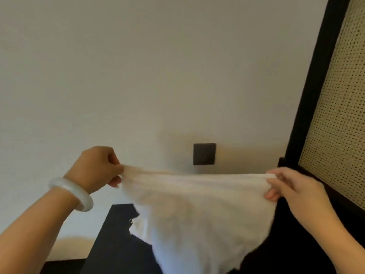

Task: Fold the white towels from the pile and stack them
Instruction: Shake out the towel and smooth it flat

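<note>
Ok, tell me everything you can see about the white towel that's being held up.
The white towel looks like soft, slightly fuzzy cloth, plain and without pattern. It hangs unfolded in the air, its top edge stretched between the left hand and the right hand, each pinching one upper end. The rest drapes down and narrows toward the bottom, where it leaves the picture. Its lower left edge shows uneven against the dark furniture behind.

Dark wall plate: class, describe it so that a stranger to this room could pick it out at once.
Start with the pale wall left of the black-framed cane panel. Just above the top edge of the towel sits the plate. It is the only dark square on that wall.
</note>
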Available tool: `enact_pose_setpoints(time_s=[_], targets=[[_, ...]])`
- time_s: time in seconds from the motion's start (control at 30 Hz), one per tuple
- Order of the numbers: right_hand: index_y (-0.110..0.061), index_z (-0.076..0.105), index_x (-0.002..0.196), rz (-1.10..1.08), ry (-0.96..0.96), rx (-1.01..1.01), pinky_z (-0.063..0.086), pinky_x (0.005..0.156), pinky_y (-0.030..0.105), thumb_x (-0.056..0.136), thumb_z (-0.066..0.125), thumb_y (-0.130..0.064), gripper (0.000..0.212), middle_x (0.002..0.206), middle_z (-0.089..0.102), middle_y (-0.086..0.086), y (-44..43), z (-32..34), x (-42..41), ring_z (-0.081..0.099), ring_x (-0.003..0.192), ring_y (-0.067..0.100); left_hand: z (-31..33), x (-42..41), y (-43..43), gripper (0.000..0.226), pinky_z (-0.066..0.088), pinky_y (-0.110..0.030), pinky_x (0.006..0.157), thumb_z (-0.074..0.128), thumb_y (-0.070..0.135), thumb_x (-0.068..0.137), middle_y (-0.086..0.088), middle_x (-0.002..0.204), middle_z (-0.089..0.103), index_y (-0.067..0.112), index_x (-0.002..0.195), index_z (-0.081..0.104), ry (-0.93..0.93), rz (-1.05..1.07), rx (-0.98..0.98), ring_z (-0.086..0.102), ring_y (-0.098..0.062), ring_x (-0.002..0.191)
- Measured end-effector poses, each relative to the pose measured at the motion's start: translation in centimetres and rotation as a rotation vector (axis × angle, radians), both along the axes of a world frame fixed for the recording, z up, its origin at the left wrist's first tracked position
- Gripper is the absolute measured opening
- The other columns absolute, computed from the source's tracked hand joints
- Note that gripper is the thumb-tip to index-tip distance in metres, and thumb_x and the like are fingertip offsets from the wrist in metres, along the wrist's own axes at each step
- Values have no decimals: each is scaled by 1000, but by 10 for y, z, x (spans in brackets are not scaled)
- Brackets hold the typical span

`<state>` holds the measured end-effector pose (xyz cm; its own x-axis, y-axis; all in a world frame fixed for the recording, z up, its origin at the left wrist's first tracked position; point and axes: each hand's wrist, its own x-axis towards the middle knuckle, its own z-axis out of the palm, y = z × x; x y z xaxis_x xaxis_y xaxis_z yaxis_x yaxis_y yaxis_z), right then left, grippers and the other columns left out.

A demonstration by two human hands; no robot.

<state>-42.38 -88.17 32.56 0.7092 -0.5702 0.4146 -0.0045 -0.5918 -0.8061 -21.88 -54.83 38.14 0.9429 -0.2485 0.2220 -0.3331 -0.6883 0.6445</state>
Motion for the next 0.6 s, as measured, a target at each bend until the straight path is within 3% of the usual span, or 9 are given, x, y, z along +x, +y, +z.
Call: enact_pose_setpoints(time_s=[0.1, 0.23, 0.37, 0.43, 0.53, 0.6], targets=[[-20, 71, 90, 37, 32, 27, 44, 57, 5, 94, 61, -6, 18, 61, 70, 4, 8, 1, -2, 64, 55, 12, -2, 1, 12, 4, 58, -44, 74, 58, 1, 82, -7, 58, 70, 0, 80, 61, 106, -6, 18, 69, -20, 53], [-17, 72, 94, 75, 81, 59, 48, 58, 10, 93, 61, -6, 15, 61, 69, 7, 10, 4, -10, 64, 54, 16, 4, -7, 24, 12, 58, -49, 78, 64, -3, 82, -11, 64, 71, 6, 76, 68, 150, -80, 15, 71, -26, 59], [-32, 75, 94, 112, 37, 32, 52, 65, 18, 89, 66, -11, 24, 64, 71, 8, 9, 13, -26, 66, 56, 17, 13, -18, 33, 12, 56, -37, 71, 69, 8, 85, -5, 59, 71, 12, 73, 69, 85, -70, 96, 70, -18, 54], [-37, 75, 94, 134, -37, 44, 54, 68, 28, 79, 69, -30, 18, 64, 70, 12, 11, 18, -36, 65, 55, 21, 18, -25, 37, 13, 55, -37, 65, 67, 10, 86, -1, 56, 70, 14, 73, 67, -5, -13, 106, 68, -12, 50], [-39, 73, 100, 158, -17, 55, 53, 67, 28, 68, 65, -72, 47, 63, 69, 12, 10, 21, -46, 64, 52, 20, 21, -32, 38, 12, 56, -39, 65, 62, 6, 86, 2, 57, 70, 12, 75, 65, -11, 17, 98, 68, -10, 52], [-41, 72, 101, 134, -10, 37, 52, 65, 27, 71, 65, -65, 39, 62, 68, 12, 10, 19, -45, 63, 49, 20, 19, -32, 36, 10, 50, -29, 60, 60, 4, 86, 2, 58, 70, 10, 78, 63, -10, 6, 73, 69, -10, 52]])
